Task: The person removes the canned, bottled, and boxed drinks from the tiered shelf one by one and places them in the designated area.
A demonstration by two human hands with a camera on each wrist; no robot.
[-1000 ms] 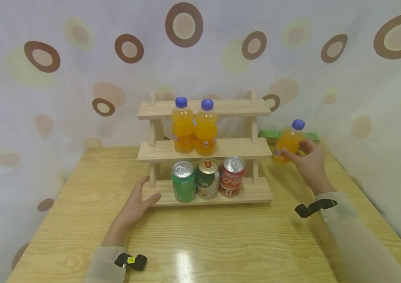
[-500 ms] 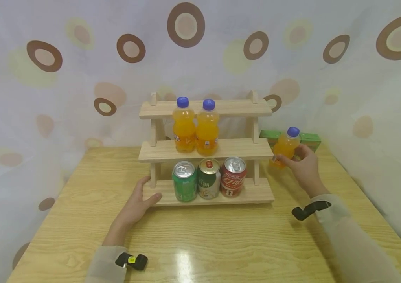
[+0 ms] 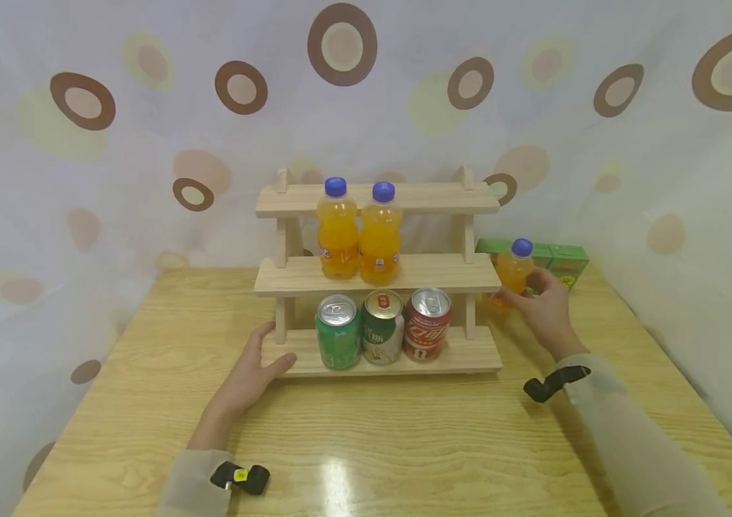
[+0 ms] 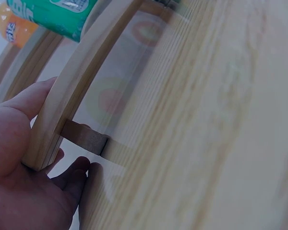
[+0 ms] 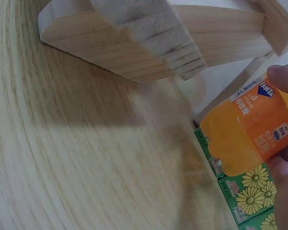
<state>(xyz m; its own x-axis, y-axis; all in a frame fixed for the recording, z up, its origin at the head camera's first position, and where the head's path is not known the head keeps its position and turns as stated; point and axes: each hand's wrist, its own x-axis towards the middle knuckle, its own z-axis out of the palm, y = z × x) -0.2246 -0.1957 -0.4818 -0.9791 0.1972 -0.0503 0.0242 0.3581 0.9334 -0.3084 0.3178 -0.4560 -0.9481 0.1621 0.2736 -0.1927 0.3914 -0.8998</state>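
Observation:
My left hand point(image 3: 246, 377) grips the left end of the bottom board of a three-tier wooden display shelf point(image 3: 446, 273). In the left wrist view its thumb lies over the board point(image 4: 67, 96) and the fingers reach underneath. Off the shelf's right side, my right hand point(image 3: 550, 312) holds an orange Fanta bottle point(image 3: 513, 273) between thumb and fingers. The bottle has a blue cap and leans slightly; the right wrist view shows its base point(image 5: 225, 143) above the table. Two matching bottles point(image 3: 338, 240) stand side by side on the middle tier.
On the bottom tier stand a green can point(image 3: 339, 341), a dark green and white can point(image 3: 382, 334) and a red can point(image 3: 427, 330). Green cartons with yellow flowers point(image 3: 569, 262) stand behind the held bottle, near the patterned curtain point(image 3: 366, 122). The table point(image 3: 405, 445) is wood-grained.
My right hand has carried the Fanta bottle left and downward, closer to the shelf's right side, and the bottle is more upright. The left hand keeps its hold on the shelf.

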